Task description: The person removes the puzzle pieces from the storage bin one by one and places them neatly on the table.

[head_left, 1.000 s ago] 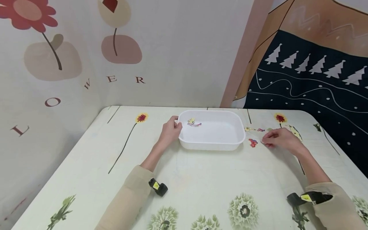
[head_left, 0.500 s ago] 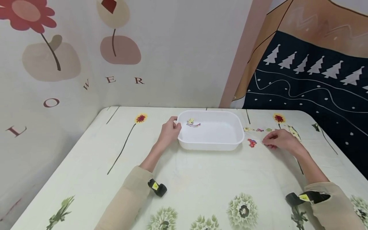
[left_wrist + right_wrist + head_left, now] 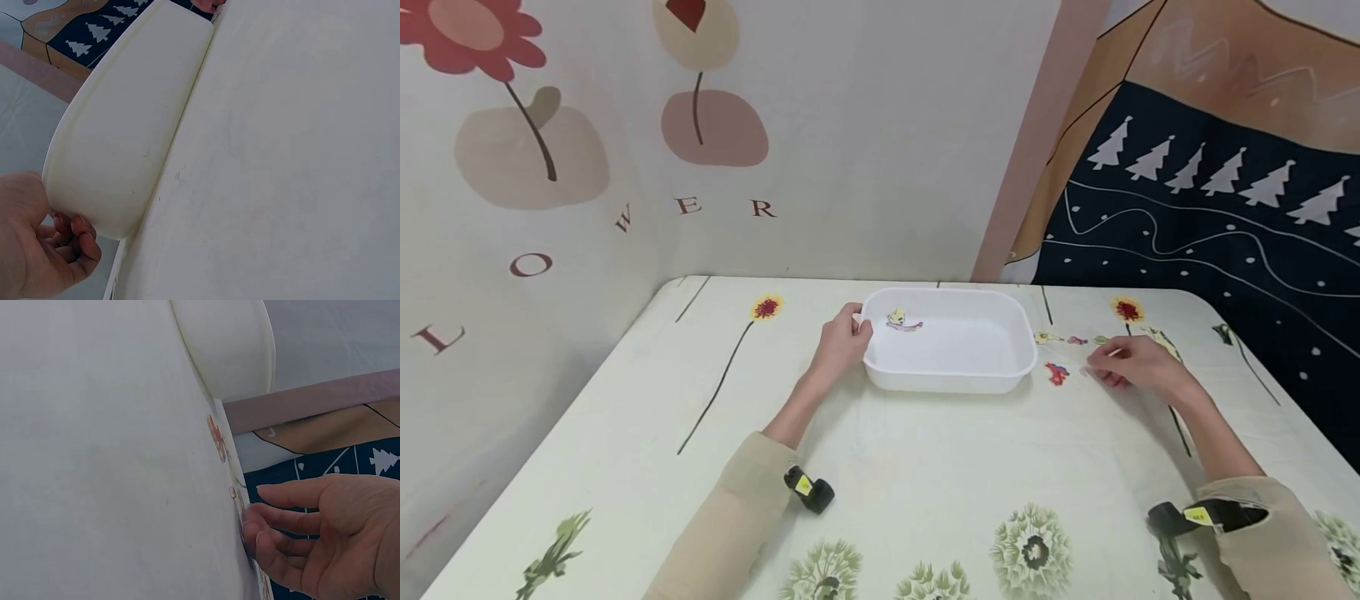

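A white plastic tub stands on the table with small colourful flat pieces inside at its left. My left hand grips the tub's left end, thumb at the rim and fingers curled under it in the left wrist view. To the right of the tub, my right hand is low over the table, fingers loosely bent, thumb apart from the index finger in the right wrist view. Just beyond its fingertips lies a small pale piece. A red and blue piece lies between that and the tub.
Behind the red piece runs a row of small pieces: yellow, pink and green. A yellow-green patterned piece is partly behind the right hand. The table has a flowered cloth; curtains hang behind.
The right thumb and fingertips have drawn slightly back to the right, off the small pale piece, which now shows on the cloth. The left hand and the tub stay put.
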`<state>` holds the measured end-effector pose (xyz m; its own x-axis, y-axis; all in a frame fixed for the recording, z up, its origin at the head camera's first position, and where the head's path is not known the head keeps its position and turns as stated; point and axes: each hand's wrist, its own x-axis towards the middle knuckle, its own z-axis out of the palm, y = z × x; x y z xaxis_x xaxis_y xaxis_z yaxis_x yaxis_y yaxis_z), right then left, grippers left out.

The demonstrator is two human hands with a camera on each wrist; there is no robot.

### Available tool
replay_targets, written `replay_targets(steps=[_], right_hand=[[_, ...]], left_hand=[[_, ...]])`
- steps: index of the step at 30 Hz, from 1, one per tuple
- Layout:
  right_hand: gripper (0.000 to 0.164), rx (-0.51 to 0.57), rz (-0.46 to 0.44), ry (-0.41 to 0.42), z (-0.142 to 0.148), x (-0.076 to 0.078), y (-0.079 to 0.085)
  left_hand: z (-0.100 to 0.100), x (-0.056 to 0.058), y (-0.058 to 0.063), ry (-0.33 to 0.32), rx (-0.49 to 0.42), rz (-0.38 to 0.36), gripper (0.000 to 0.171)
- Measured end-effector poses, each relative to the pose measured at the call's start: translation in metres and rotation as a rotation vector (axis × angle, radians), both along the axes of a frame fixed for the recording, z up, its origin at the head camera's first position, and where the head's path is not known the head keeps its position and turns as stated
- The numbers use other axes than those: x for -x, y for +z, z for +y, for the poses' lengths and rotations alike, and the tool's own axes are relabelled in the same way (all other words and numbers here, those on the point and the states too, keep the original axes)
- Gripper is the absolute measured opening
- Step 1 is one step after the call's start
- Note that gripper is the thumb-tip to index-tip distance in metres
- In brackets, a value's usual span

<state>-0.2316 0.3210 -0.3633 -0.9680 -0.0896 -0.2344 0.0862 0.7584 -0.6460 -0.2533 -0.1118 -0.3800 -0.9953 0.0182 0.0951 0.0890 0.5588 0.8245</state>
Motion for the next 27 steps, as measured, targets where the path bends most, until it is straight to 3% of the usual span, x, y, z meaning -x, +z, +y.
replay_targets(steps=[14, 27], right_hand=[[0.044, 0.005, 0.165, 0.004, -0.020, -0.002, 0.014], [0.038, 0.122, 0.249, 0.046, -0.053, 0.000, 0.022]], left_hand=[[0.000, 0.001, -0.001, -0.003, -0.003, 0.007, 0.043], [0.000, 0.001, -0.001, -0.001, -0.005, 0.007, 0.043]])
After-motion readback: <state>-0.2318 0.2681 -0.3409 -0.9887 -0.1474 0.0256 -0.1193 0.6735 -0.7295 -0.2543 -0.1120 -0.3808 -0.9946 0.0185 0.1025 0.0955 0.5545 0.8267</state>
